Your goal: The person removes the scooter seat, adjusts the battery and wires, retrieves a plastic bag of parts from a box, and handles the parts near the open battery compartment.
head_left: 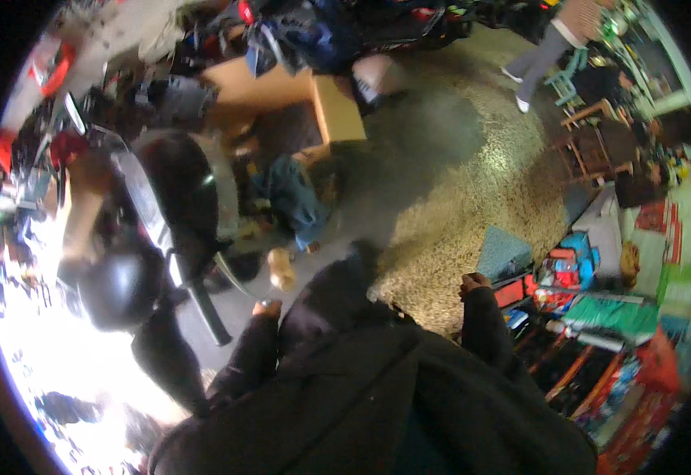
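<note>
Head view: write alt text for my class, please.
The wearer's left hand is close to a thin curved strip, grip unclear; the right hand is curled near a blue-grey panel. Beyond are a cardboard box, speckled floor and another person's grey trousers.

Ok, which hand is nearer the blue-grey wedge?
Right: the right hand appears by the lower left of the blue-grey wedge; the left hand is well leftward.

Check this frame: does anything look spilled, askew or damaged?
One thing stands out: a broad dark patch on the speckled floor, right of the open cardboard box. It looks odd because the floor beside it is lighter; I cannot tell whether it is a spill, stain or shadow.
</note>
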`<action>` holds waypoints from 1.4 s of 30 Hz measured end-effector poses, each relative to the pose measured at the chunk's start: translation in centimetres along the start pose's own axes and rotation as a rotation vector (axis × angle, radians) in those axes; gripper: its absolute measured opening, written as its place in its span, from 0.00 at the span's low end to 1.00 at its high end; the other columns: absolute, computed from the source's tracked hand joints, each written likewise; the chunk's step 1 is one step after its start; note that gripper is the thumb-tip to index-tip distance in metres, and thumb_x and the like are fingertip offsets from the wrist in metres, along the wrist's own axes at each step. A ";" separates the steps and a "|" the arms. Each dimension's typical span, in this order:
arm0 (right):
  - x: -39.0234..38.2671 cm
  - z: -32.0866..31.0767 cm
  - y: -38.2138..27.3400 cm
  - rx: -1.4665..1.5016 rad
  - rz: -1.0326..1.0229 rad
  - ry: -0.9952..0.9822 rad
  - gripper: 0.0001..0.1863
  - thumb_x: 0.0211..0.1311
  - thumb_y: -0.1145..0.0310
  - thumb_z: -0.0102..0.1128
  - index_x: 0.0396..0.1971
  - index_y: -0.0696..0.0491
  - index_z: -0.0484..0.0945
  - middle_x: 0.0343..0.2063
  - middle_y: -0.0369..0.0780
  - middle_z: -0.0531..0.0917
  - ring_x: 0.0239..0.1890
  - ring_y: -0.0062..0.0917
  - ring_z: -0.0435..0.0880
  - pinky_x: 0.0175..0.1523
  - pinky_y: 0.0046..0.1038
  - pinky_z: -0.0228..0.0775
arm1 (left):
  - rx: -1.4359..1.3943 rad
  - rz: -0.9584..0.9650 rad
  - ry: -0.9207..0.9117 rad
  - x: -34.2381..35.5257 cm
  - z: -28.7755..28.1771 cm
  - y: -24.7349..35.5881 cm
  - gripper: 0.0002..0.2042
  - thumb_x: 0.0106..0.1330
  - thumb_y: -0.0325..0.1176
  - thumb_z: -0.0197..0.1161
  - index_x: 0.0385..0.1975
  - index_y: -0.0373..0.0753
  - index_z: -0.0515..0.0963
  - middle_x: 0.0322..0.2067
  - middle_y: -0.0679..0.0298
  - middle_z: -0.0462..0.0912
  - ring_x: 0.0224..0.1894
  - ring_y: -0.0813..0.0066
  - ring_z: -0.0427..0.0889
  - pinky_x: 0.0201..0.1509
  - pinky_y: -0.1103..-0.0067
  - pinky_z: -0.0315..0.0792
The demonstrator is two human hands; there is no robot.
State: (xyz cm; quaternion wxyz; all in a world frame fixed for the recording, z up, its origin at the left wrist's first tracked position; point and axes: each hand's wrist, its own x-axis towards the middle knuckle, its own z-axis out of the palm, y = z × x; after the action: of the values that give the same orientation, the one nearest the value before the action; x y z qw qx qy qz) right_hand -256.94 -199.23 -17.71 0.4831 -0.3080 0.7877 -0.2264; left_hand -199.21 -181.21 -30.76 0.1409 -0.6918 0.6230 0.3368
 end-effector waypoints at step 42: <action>38.2 42.5 -59.4 -1.449 -0.503 -0.879 0.14 0.61 0.60 0.63 0.36 0.57 0.82 0.23 0.40 0.85 0.21 0.24 0.83 0.31 0.30 0.76 | -1.645 -1.095 0.989 38.5 -32.7 22.7 0.15 0.61 0.36 0.65 0.40 0.29 0.80 0.29 0.58 0.84 0.29 0.74 0.81 0.35 0.76 0.74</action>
State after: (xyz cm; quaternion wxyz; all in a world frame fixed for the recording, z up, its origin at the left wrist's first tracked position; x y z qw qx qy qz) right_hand -215.95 -270.68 -20.98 0.3642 -0.7617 0.3896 0.3680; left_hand -211.51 -235.05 -26.40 -0.4969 -0.8149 -0.1942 0.2266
